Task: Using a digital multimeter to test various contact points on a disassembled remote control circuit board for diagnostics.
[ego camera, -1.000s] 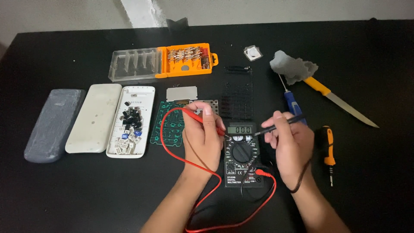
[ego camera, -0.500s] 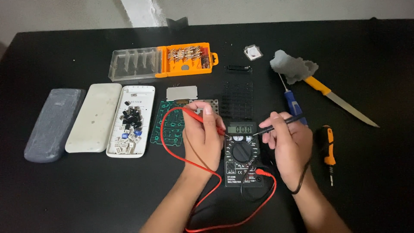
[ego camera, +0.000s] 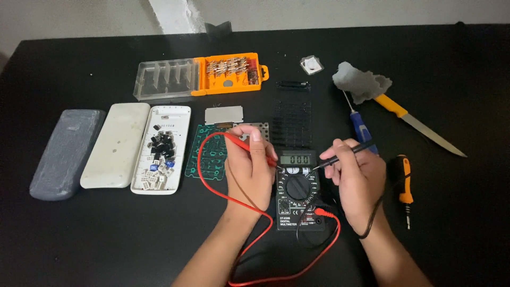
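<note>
My left hand (ego camera: pixel 248 169) grips a red test probe (ego camera: pixel 243 141), its red lead looping down over the black table. My right hand (ego camera: pixel 357 176) pinches a black test probe (ego camera: pixel 345 154) like a pen. Both probe tips meet at a small cylindrical part just under the display of a black multimeter (ego camera: pixel 298 192), which lies flat between the two hands. A green circuit board (ego camera: pixel 208 151) lies left of my left hand, partly hidden by it.
Left are a grey cover (ego camera: pixel 65 152), a white shell (ego camera: pixel 116 145) and a white shell holding loose keys (ego camera: pixel 159 155). An orange bit case (ego camera: pixel 201 77) lies behind. Right lie a blue screwdriver (ego camera: pixel 360 125), an orange screwdriver (ego camera: pixel 404 183), a yellow-handled knife (ego camera: pixel 419 125) and a grey cloth (ego camera: pixel 360 83).
Both hands have shifted slightly, bringing the two probe tips closer together under the multimeter's display. Nothing else on the table has moved.
</note>
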